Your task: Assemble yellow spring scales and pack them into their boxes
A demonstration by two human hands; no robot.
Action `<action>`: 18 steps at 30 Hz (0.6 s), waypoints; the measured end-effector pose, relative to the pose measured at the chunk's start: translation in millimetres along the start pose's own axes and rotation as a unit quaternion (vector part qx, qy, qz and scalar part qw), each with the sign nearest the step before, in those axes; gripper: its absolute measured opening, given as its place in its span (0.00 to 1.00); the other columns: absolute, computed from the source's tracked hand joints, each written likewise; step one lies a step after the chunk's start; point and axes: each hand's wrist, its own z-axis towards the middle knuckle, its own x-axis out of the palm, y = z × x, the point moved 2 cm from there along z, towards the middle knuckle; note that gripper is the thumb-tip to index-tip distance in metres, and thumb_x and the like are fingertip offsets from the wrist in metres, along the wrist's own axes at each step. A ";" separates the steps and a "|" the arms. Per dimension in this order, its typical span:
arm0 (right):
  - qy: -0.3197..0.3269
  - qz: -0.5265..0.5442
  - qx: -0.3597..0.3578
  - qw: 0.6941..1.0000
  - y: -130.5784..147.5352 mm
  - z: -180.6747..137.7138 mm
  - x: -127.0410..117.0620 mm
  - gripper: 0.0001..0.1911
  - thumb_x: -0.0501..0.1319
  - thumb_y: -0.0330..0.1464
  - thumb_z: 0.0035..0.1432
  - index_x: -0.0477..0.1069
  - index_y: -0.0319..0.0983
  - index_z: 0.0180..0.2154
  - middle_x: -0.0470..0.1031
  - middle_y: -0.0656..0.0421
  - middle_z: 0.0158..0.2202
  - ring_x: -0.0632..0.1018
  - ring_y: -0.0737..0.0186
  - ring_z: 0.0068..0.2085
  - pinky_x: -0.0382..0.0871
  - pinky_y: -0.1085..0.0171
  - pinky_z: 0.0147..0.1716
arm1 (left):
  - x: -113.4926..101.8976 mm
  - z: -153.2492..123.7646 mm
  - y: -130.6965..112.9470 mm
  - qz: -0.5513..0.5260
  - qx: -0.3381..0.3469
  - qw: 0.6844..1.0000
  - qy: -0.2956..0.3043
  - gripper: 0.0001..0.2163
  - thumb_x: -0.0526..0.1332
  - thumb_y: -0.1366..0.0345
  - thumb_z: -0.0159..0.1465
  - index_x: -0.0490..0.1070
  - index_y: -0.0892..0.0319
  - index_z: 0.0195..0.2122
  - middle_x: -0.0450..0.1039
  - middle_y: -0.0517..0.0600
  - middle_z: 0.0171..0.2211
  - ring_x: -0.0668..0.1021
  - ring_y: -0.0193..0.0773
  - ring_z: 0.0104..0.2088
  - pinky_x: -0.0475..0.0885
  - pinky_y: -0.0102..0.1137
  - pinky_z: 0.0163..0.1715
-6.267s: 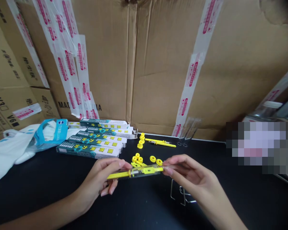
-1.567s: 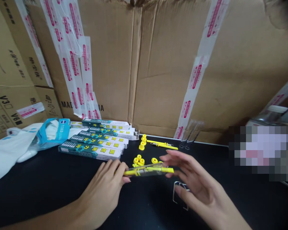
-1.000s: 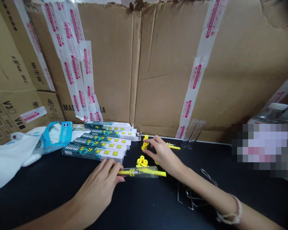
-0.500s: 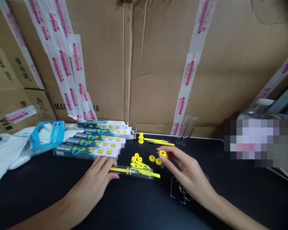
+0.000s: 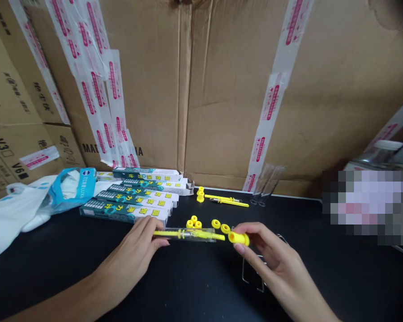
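My left hand (image 5: 134, 257) pinches the left end of a clear tube (image 5: 195, 234) that holds a yellow tool, keeping it level just above the black table (image 5: 87, 277). My right hand (image 5: 272, 259) pinches a small yellow cap (image 5: 238, 238) between thumb and fingers, right at the tube's right end. Loose yellow caps (image 5: 218, 224) lie on the table just behind the tube.
Several green and white boxes (image 5: 134, 197) are stacked at the back left beside a white and blue bag (image 5: 36, 201). More yellow parts (image 5: 221, 199) and empty clear tubes (image 5: 267, 188) lie at the cardboard wall (image 5: 221, 89). Metal wire clips (image 5: 255, 277) lie under my right hand.
My right hand let go of the tube, reached to the caps at the back, picked up one yellow cap and brought it to the tube's right end. My left hand kept the tube.
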 end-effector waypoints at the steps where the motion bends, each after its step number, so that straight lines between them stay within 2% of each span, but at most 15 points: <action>1: 0.005 -0.001 -0.002 1.000 0.0 -0.9 1.9 0.07 0.59 0.40 0.66 0.70 0.47 0.45 0.77 0.59 0.43 0.79 0.57 0.45 0.74 0.63 0.44 | 0.2 -0.1 0.3 0.000 -0.003 1.000 0.000 0.06 0.52 0.63 0.70 0.66 0.54 0.38 0.72 0.49 0.38 0.77 0.44 0.42 0.73 0.39 0.46; 8: 0.032 0.023 0.009 0.999 -2.6 -3.1 12.3 0.06 0.59 0.39 0.67 0.71 0.48 0.44 0.75 0.59 0.44 0.77 0.58 0.45 0.73 0.63 0.45 | 1.9 -1.1 -1.8 -0.010 -0.018 0.999 0.033 0.06 0.53 0.62 0.70 0.66 0.54 0.36 0.72 0.48 0.37 0.77 0.43 0.39 0.73 0.38 0.43; 12: 0.025 0.030 0.004 0.999 -3.2 -2.6 12.1 0.06 0.59 0.39 0.67 0.72 0.48 0.45 0.74 0.58 0.45 0.77 0.57 0.47 0.73 0.62 0.48 | 1.2 -1.3 -4.6 -0.007 -0.015 0.999 0.047 0.07 0.52 0.61 0.70 0.66 0.54 0.38 0.72 0.47 0.37 0.77 0.42 0.39 0.73 0.37 0.42; 18: 0.014 0.051 -0.013 0.999 -1.2 -3.7 11.5 0.10 0.58 0.38 0.67 0.74 0.48 0.48 0.72 0.54 0.51 0.77 0.55 0.51 0.75 0.62 0.48 | 2.2 -3.9 -7.1 0.020 -0.008 0.997 0.068 0.11 0.47 0.60 0.72 0.67 0.53 0.41 0.74 0.48 0.39 0.77 0.42 0.39 0.70 0.34 0.39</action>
